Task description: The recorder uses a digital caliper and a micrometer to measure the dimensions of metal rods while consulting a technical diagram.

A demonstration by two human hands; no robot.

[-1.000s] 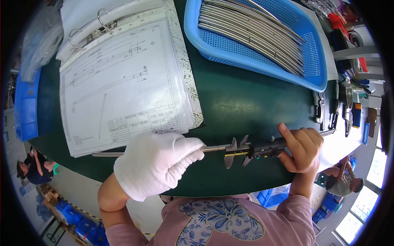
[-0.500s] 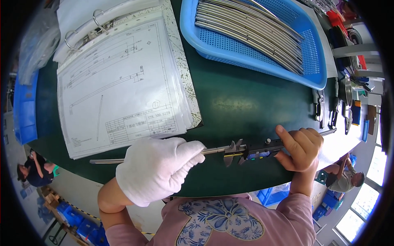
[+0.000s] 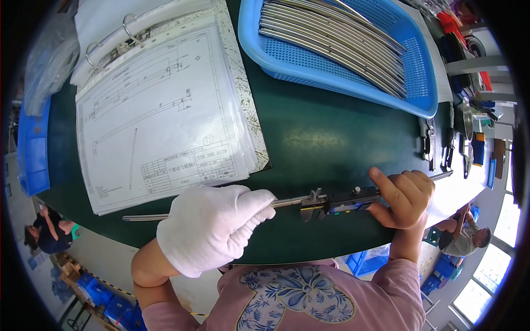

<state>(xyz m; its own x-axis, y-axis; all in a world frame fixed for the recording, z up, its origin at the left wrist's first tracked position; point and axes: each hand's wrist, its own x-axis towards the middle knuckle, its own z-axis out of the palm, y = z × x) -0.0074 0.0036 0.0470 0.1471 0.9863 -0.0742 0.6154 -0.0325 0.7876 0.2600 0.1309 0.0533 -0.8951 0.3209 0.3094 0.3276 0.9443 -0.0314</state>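
Note:
My left hand (image 3: pixel 207 229), in a white glove, is closed around a slim metal rod (image 3: pixel 144 218). The rod lies sideways in front of me, sticking out on both sides of the glove. Its right end meets the jaws of a dark digital caliper (image 3: pixel 345 202); the exact contact is too small to make out. Bare, my right hand (image 3: pixel 406 199) grips the caliper body with fingers curled over it and the thumb side near the slide. The caliper's beam runs out to the right beyond that hand.
A ring binder with a technical drawing (image 3: pixel 165 121) lies open at the left. At the back, a blue basket (image 3: pixel 342 91) holds several metal rods (image 3: pixel 331 41). Hand tools (image 3: pixel 428 146) lie at the right on the green table (image 3: pixel 314 138). Two people sit farther off.
The caliper's jaws have drawn closer together at the rod's end, with the sliding part shifted left. Both hands keep nearly the same place and grip.

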